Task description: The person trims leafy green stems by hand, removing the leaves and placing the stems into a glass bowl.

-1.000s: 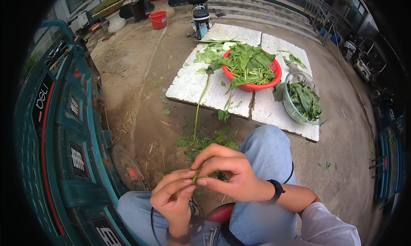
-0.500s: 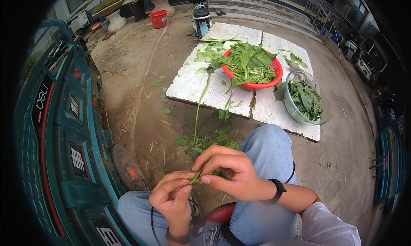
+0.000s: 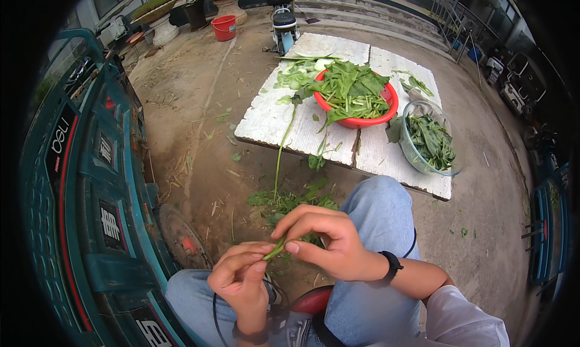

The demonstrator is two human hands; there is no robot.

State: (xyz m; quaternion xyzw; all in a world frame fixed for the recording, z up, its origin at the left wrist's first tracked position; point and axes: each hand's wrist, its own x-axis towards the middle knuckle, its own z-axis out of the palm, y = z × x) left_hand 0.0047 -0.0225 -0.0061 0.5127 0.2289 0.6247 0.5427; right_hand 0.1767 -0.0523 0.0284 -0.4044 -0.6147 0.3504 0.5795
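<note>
Between my fingertips is a short green stem [image 3: 275, 250], held over my lap. My left hand [image 3: 244, 276] pinches its lower left end, and my right hand [image 3: 329, 241] pinches the upper right end between thumb and fingers. Part of the stem is hidden by the fingers. Beyond the hands, a red plastic colander [image 3: 360, 122] heaped with green leaves and cut stems [image 3: 356, 87] stands on a white board table [image 3: 266, 120]. To its right sits a clear glass bowl [image 3: 414, 157] of darker leaves [image 3: 430, 138].
Loose greens [image 3: 296, 202] lie on the ground before my knees. One long stem [image 3: 283, 144] hangs over the table's near edge. A teal cargo vehicle [image 3: 90, 214] stands close on my left. Farther back are a red bucket [image 3: 224, 27] and a scooter [image 3: 284, 24].
My left hand has shifted slightly left and down, so a little more of the stem shows between the two hands. The table and its containers look the same.
</note>
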